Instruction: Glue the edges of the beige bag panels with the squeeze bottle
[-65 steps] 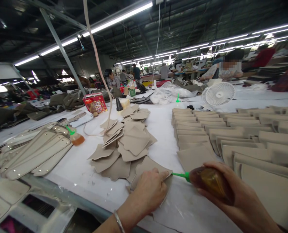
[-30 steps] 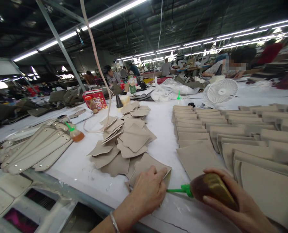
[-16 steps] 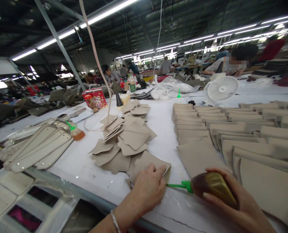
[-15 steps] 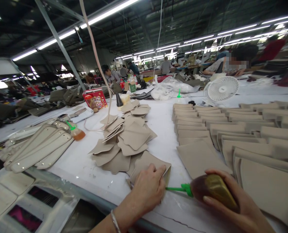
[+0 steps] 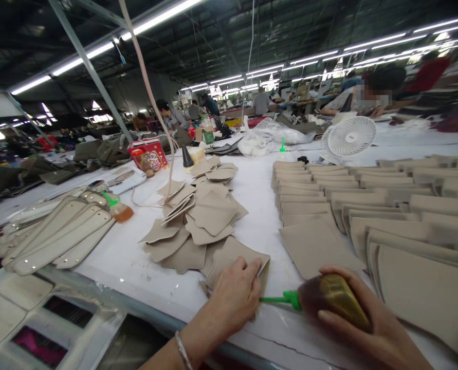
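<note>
Bottle nozzle point(image 5: 274, 298) lower, just beside left fingers point(image 5: 249, 269)

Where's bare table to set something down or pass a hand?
Bare table between the cutout pile and the panel rows; more between the long strips and that pile. Crowded: right side, all panels; near edge, where left hand pins a piece and right hand grips a bottle.

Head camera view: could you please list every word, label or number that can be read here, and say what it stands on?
No text can be read anywhere.
On the red box: colourful print, too blurred to read.
On the green carton: too small to read.
On the bottle in the right hand: no label shows.
</note>
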{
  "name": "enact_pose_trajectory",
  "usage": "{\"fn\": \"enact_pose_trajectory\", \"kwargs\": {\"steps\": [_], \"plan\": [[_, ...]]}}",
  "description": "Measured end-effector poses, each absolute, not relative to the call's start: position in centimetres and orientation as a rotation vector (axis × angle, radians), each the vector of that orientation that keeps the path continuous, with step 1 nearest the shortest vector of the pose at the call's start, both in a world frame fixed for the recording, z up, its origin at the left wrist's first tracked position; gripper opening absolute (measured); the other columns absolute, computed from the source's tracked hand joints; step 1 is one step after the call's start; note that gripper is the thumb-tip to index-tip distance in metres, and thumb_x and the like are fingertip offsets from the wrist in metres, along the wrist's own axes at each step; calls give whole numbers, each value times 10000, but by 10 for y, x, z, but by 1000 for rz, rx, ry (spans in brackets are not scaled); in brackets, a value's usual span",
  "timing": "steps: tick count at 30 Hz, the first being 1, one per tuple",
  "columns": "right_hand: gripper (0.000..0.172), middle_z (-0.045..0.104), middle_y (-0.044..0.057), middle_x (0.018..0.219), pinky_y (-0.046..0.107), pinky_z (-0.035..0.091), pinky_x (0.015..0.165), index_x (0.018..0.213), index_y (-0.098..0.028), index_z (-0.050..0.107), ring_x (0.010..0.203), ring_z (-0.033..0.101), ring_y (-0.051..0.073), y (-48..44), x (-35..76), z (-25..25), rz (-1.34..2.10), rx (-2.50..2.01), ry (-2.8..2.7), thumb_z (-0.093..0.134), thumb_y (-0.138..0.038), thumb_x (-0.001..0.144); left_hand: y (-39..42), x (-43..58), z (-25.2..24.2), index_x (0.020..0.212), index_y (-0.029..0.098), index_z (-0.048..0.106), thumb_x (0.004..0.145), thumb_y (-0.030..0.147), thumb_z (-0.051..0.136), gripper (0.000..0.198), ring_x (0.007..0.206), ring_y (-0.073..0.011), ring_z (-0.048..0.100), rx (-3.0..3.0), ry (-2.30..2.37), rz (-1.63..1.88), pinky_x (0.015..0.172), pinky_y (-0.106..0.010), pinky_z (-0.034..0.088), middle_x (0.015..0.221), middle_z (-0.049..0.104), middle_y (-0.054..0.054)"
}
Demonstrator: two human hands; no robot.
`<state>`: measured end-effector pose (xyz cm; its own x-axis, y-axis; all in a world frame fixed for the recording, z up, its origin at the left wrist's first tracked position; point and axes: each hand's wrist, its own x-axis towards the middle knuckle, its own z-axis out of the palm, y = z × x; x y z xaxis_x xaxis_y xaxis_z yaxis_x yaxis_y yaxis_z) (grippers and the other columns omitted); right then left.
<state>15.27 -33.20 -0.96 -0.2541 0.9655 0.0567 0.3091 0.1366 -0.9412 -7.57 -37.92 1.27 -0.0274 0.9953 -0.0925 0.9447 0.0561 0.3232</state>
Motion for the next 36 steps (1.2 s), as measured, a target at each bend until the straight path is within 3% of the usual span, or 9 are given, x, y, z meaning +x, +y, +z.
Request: {"fn": "enact_pose_trajectory", "kwargs": {"steps": [4, 9, 15, 20, 26, 31, 36], "plan": [[567, 623, -5, 1062, 319, 459, 842, 1152, -290, 530, 929, 613, 250, -331, 152, -9, 1032, -1296, -1672, 693, -576, 690, -379, -76, 12, 1325, 304, 500, 950, 276, 312, 421, 838, -221, 623, 1959, 2036, 244, 761, -340, 479, 1021, 600, -39], [545, 649, -4, 993, 308, 502, 790, 1154, -282, 529, 866, 644, 244, -331, 155, -15, 1208, -1190, -1717, 678, -565, 712, -378, -76, 11, 1346, 301, 477, 947, 285, 323, 428, 848, -224, 622, 1957, 2031, 250, 764, -339, 478, 1031, 598, -38], [681, 637, 27, 1077, 379, 529, 822, 1217, -292, 503, 907, 639, 288, -298, 167, -26, 873, -1270, -1831, 724, -624, 665, -376, -77, 13, 1334, 321, 495, 948, 273, 319, 427, 857, -212, 624, 1960, 2008, 245, 766, -317, 468, 1021, 603, -30], [567, 600, 33, 1147, 362, 494, 911, 1204, -281, 504, 984, 614, 275, -308, 166, -22, 1015, -1203, -1861, 664, -604, 766, -377, -77, 14, 1343, 311, 494, 948, 277, 315, 435, 854, -216, 617, 1963, 1993, 247, 761, -321, 464, 1016, 602, -35], [646, 608, 29, 1119, 391, 537, 857, 1208, -320, 477, 948, 626, 294, -295, 173, -30, 891, -1231, -1867, 705, -639, 694, -376, -77, 15, 1340, 327, 495, 944, 268, 321, 436, 842, -209, 618, 1954, 1994, 241, 757, -313, 462, 997, 601, -27], [568, 612, 15, 1153, 338, 548, 860, 1215, -338, 491, 962, 641, 267, -299, 180, -29, 978, -1192, -1954, 698, -581, 745, -376, -77, 15, 1343, 300, 499, 943, 274, 318, 441, 857, -220, 619, 1960, 1994, 244, 762, -321, 470, 1013, 601, -38], [590, 633, 40, 1113, 387, 571, 801, 1152, -319, 545, 926, 649, 299, -299, 175, -22, 833, -1197, -1892, 712, -626, 676, -376, -76, 13, 1342, 308, 499, 943, 279, 322, 438, 867, -214, 619, 1954, 1999, 246, 775, -317, 468, 1025, 604, -34]]}}
